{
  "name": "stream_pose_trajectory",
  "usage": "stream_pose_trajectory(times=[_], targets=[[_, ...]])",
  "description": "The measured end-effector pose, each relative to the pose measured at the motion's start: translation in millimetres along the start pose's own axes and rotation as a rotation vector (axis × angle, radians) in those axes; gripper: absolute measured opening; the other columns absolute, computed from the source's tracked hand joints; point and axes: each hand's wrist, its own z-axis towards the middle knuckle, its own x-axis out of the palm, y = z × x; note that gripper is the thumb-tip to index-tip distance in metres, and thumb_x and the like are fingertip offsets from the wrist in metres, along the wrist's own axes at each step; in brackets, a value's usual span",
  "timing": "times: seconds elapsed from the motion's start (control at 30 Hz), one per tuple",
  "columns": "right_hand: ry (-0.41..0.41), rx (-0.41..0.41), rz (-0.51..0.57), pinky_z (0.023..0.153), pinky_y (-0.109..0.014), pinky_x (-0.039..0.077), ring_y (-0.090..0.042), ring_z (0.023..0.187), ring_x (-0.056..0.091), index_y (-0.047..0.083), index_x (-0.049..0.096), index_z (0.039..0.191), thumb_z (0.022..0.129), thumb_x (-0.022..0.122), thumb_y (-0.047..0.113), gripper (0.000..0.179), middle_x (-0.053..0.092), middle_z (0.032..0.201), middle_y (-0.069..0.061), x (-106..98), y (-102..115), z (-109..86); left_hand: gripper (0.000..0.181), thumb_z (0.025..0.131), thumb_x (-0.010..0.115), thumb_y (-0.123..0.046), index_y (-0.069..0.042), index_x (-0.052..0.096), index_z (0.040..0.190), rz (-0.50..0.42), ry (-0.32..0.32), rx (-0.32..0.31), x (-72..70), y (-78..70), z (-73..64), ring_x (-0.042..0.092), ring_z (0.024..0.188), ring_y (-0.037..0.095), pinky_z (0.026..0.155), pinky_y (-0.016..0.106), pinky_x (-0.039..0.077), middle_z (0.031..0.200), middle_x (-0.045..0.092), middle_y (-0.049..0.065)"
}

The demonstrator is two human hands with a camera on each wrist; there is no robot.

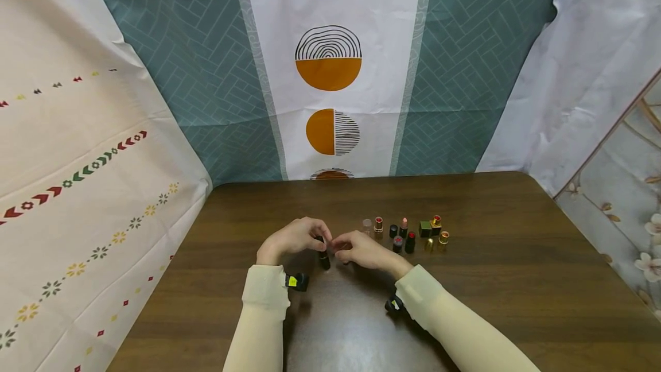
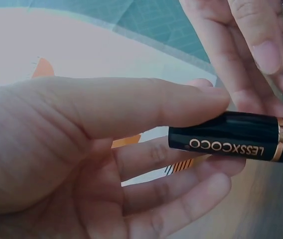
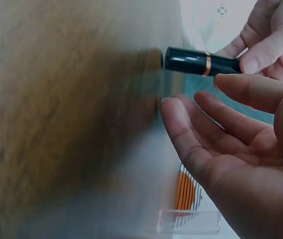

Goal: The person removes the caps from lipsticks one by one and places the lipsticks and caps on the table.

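Note:
My left hand (image 1: 296,237) pinches a closed black lipstick tube (image 2: 226,137) by its upper end, between thumb and fingers. Gold letters and a thin gold band mark the tube. In the head view the lipstick stands nearly upright, its lower end close over the wooden table (image 1: 248,314). My right hand (image 3: 231,144) is beside the tube with loosely bent fingers and nothing gripped. Its thumb lies right at the tube in the right wrist view. The two hands' fingertips almost meet in the head view.
Right of my hands stand several uncapped lipsticks and caps: a clear cap (image 1: 367,225), a gold-based lipstick (image 1: 378,225), a black cap (image 1: 393,230), a pink lipstick (image 1: 403,227), a red lipstick (image 1: 410,242) and a green cap (image 1: 425,229). A patterned curtain (image 1: 330,73) hangs behind the table.

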Motion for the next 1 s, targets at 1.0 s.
stream_pose_trajectory(times=[1.0], targets=[[-0.220,-0.001,0.252,0.074,-0.052,0.061,-0.047,0.086,0.069,-0.015,0.062,0.119,0.107,0.059,0.013,0.030,0.074,0.094,-0.023,-1.5,4.9,4.6,0.023,0.099,0.074,-0.020,-0.008,0.069,0.118,-0.323,-0.500,0.054,20.9,-8.3,30.4,0.071,0.089,0.021,0.089,0.057,0.057,0.100,0.076,0.005]])
